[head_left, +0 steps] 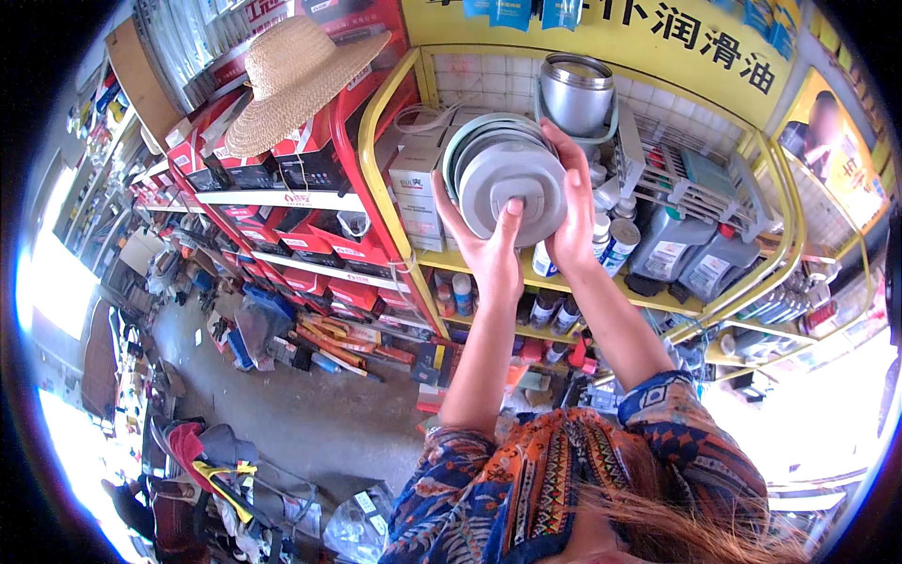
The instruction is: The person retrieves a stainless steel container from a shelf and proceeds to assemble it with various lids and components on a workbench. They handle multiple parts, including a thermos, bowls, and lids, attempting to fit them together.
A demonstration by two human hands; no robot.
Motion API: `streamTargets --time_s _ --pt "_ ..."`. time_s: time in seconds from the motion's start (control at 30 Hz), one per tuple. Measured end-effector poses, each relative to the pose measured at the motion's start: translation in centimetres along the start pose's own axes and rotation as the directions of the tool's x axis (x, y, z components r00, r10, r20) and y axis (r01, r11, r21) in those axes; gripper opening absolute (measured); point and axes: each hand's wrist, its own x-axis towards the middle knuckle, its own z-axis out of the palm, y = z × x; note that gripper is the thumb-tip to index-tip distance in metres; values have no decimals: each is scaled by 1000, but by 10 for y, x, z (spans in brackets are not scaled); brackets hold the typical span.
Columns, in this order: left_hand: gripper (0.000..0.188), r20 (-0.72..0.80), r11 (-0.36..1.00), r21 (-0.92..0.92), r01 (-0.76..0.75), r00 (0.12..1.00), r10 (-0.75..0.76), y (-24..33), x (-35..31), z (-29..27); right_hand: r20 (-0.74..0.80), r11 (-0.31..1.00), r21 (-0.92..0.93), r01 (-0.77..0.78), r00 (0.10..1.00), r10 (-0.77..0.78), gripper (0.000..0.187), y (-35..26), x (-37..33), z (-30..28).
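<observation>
Both my hands are raised in front of me around a round grey lid (515, 179) with a raised middle and pale green rings behind its rim; it looks like the lid of an insulated food jar. My left hand (492, 254) grips it from the left and below, with the thumb pressed on the middle. Along its right edge curls my right hand (575, 211), fingers over the far side. Just beyond stands a silver insulated food jar (575, 100), uncovered at the top, with a pale green handle around it. The lid and hands hide part of the jar's base.
Grey oil jugs (669, 246), spray cans and a wire rack (695, 174) crowd the yellow shelf (432, 258). White boxes (413, 193) stand left of the lid. A straw hat (296, 83) tops red boxes on the left shelving. Lower left is a folded stroller (235, 475).
</observation>
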Motion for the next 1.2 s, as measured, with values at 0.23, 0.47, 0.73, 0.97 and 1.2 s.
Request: streamTargets --time_s 0.23,0.47,0.73,0.97,1.2 --pt "69 -58 922 -352 161 979 -194 5 -7 -12 24 992 -126 27 999 -24 59 -16 3 -14" --pt "70 -111 847 -479 229 942 -318 23 -8 -38 57 -35 -998 51 982 -179 70 9 118 -101" --pt "69 -80 849 -487 205 957 -278 29 -15 -46 34 -59 -998 35 999 19 51 2 128 -103" --pt "69 -35 882 -404 242 960 -279 39 -18 -48 88 32 -996 88 996 -8 40 -24 59 -91" --pt "69 155 824 -459 333 943 -294 58 -51 -40 210 158 -959 237 963 -170 41 -80 -29 -91"
